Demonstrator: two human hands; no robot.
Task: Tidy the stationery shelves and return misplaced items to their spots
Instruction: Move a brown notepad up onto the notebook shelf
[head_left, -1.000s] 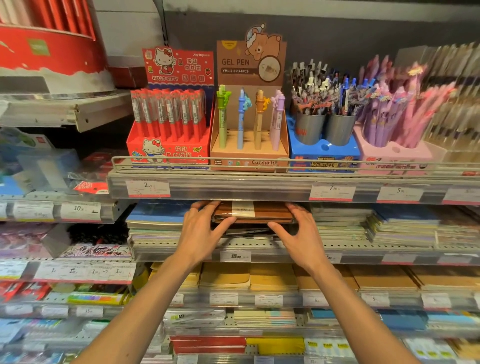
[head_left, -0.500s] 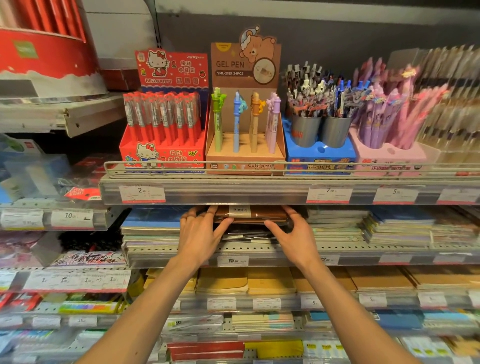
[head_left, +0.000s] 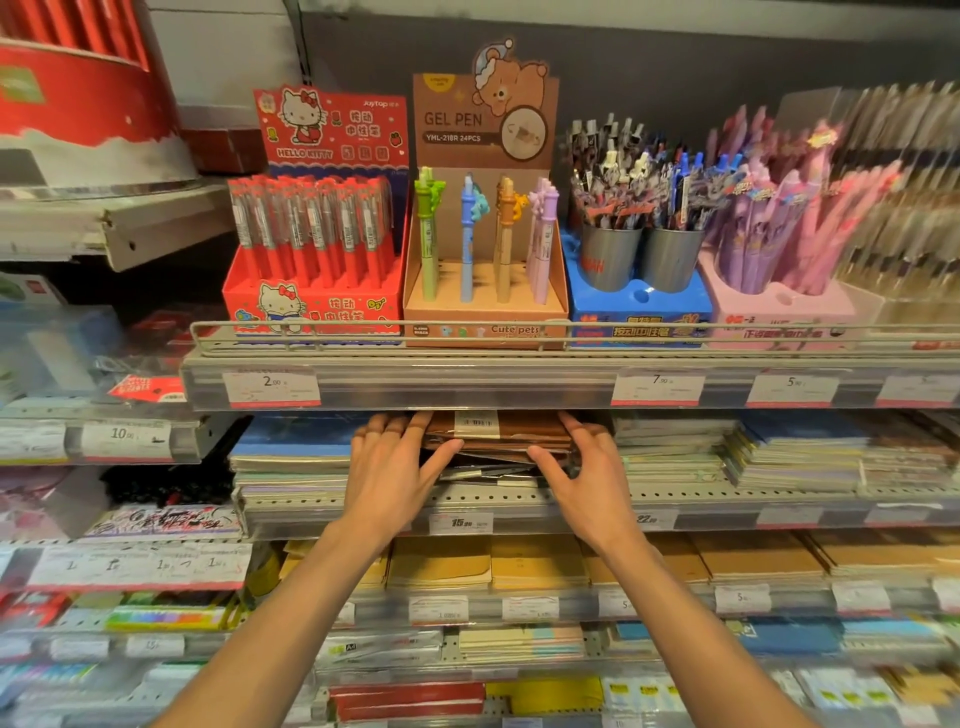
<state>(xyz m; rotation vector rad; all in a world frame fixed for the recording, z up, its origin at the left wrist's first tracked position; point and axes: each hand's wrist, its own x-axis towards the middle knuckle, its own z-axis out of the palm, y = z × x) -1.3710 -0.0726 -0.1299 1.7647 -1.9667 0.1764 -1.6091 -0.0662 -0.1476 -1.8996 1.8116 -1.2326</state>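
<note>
- Brown notebooks (head_left: 501, 436) lie in a flat stack on the second shelf (head_left: 519, 501), near its front edge and under the pen shelf (head_left: 467, 389), between both hands.
- Left of that stack, at the shelf's left end, sits a pile of blue-covered notebooks (head_left: 291, 447).
- The left hand (head_left: 387, 470) grips the brown stack's left end: its fingers reach over the top cover, and the thumb is stretched along the front edge, so the stack lies just to the right of the palm.
- The stack's long axis runs left to right, parallel to the shelf's front edge; a white barcode label (head_left: 475, 423) on the top cover faces up. Beneath the brown covers, darker, shinier items poke out toward the front edge, too blurred to name.
- The right hand (head_left: 589, 475) mirrors this at the stack's right end, fingers on top and thumb pointing left along the front edge; the stack lies just to the left of that palm.
- Right of that hand, more notebook piles (head_left: 795, 457) fill the shelf toward its right end.
- On the pen shelf directly above stand a red Hello Kitty pen box (head_left: 311, 280) and a brown gel pen box (head_left: 485, 244).
</note>
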